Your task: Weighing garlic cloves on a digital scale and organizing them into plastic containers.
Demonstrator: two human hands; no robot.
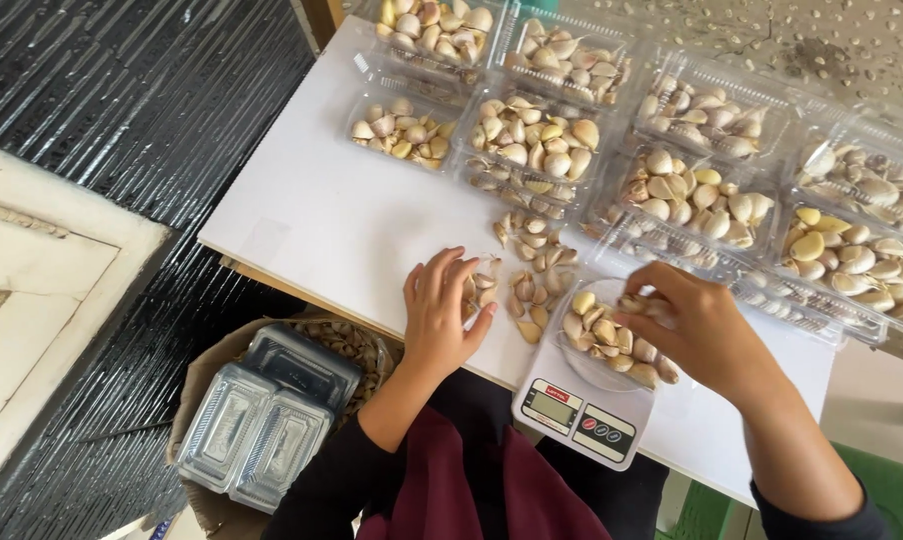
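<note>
Item: garlic sorting at a white table (311, 215). Partly hidden: the clear tray on the kitchen scale (581, 415), covered by cloves and the right hand (696, 330); far containers cut off at the frame's top edge. Packages: 7 clear plastic clamshell boxes (531, 135) of cloves in 2 rows; empty clamshells (261, 420) stacked below the table, left. Left hand (441, 310) curls over loose garlic cloves (531, 275), a pile running away from the person. Right hand pinches a clove above the scale; its direction unclear.
</note>
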